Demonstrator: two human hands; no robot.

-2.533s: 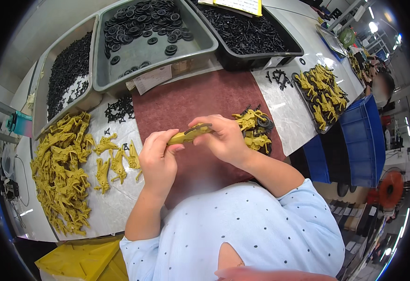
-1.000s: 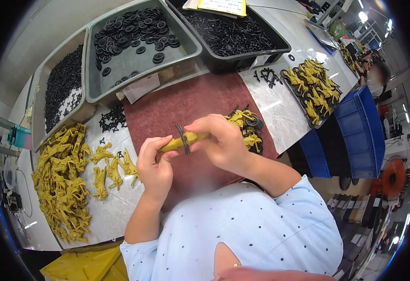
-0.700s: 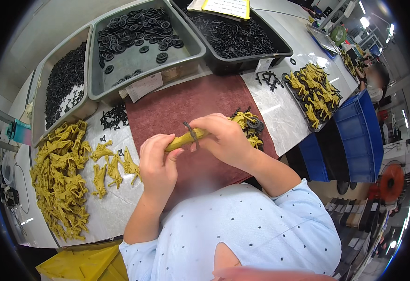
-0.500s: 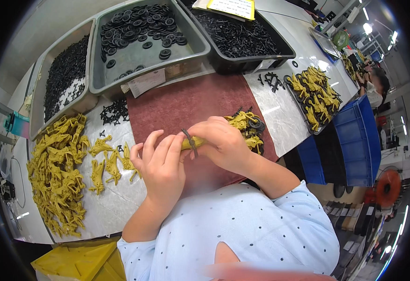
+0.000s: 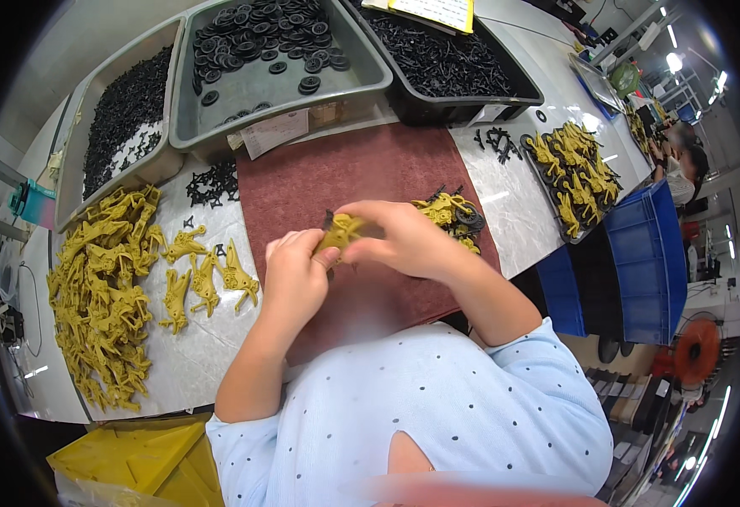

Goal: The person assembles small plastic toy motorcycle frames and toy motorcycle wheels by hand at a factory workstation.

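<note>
Over the maroon cloth (image 5: 290,190), my left hand (image 5: 292,275) pinches a yellow plastic toy-like part (image 5: 339,234), its thumb lying across it. A small black piece (image 5: 329,218) shows at the part's far end. From the other side, the curved thumb and forefinger of my right hand (image 5: 408,241) close around the same part, hiding some of it. Just beyond my right hand, yellow assemblies with black wheels (image 5: 450,213) lie on the cloth. Several loose yellow parts (image 5: 204,283) rest left of my left hand, beside a big heap of them (image 5: 104,304).
Along the back stand a grey bin of black wheels (image 5: 281,139), a bin of small black pieces (image 5: 171,139) and a black bin of thin black parts (image 5: 471,106). Small black pieces (image 5: 212,184) lie near the cloth. At right sits a tray of yellow assemblies (image 5: 568,232), beside blue crates (image 5: 644,262).
The yellow part has turned in my hands; the long black piece that stood crosswise now shows only as a small end. My right-hand fingers have spread, and my left thumb has come on top.
</note>
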